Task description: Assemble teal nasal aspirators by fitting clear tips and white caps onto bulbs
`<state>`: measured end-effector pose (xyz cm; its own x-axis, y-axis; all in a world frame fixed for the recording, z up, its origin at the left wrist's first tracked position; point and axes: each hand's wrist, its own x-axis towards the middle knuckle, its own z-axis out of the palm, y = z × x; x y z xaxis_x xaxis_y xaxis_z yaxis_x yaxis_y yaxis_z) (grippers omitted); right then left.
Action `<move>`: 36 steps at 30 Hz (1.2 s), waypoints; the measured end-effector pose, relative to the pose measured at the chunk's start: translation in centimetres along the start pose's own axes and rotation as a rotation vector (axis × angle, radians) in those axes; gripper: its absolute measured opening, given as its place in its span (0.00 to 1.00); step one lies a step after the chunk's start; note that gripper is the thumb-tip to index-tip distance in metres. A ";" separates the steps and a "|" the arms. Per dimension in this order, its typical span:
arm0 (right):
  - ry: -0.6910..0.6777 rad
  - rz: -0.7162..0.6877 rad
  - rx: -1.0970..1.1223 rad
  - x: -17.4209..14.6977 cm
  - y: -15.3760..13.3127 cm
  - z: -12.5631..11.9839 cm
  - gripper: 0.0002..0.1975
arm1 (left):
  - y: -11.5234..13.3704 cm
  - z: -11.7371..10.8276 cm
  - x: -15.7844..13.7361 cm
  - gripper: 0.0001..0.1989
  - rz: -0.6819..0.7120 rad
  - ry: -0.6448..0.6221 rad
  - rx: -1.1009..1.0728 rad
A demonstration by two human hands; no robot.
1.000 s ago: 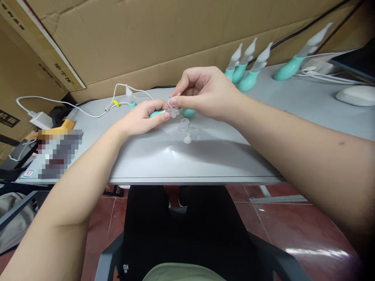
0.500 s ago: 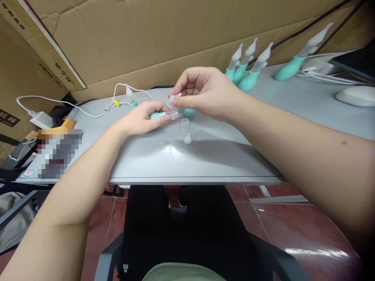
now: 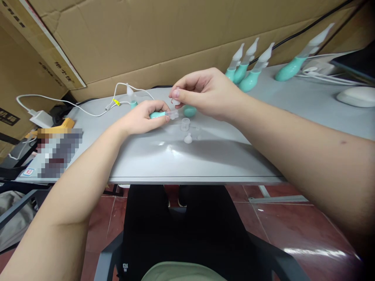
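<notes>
My left hand (image 3: 148,117) is closed around a teal squeeze-bulb nasal aspirator (image 3: 158,115), whose clear tube end points right. My right hand (image 3: 202,91) pinches a small whitish nozzle tip (image 3: 175,101) between thumb and fingers, just above that clear end; a gap between the two is hard to judge. Below my right palm lies a teal bulb (image 3: 189,111), partly covered by the hand. In front of it on the table stand a clear plastic cup-shaped piece (image 3: 185,124) and another small white nozzle tip (image 3: 188,138). Faint clear bits lie beside them.
Several assembled teal aspirators (image 3: 249,81) stand at the back right, one leaning farther right (image 3: 290,69). A white mouse (image 3: 356,96) rests at the right edge. A white cable (image 3: 96,116) with a charger (image 3: 42,119) crosses the left. Cardboard (image 3: 146,39) walls the back.
The nozzle tip in my right hand has turned from lying sideways to more upright, and the fingers have shifted around it. My left hand holds its place with the aspirator.
</notes>
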<state>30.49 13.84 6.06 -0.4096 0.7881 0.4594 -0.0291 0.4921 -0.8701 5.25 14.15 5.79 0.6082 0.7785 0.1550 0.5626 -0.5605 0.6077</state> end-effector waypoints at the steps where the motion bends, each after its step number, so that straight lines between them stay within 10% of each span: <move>1: 0.001 -0.006 -0.003 0.0 0.0 0.0 0.15 | 0.1 0.0 0.0 0.31 0.001 0.002 0.000; 36: 0.016 0.059 0.078 0.2 0.1 -0.2 0.12 | -1.0 0.0 0.2 0.19 0.018 0.111 -0.212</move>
<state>30.63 14.11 6.06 -0.3984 0.8209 0.4090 -0.0765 0.4147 -0.9067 4.78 14.85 5.19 0.5449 0.8020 0.2446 0.4149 -0.5114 0.7526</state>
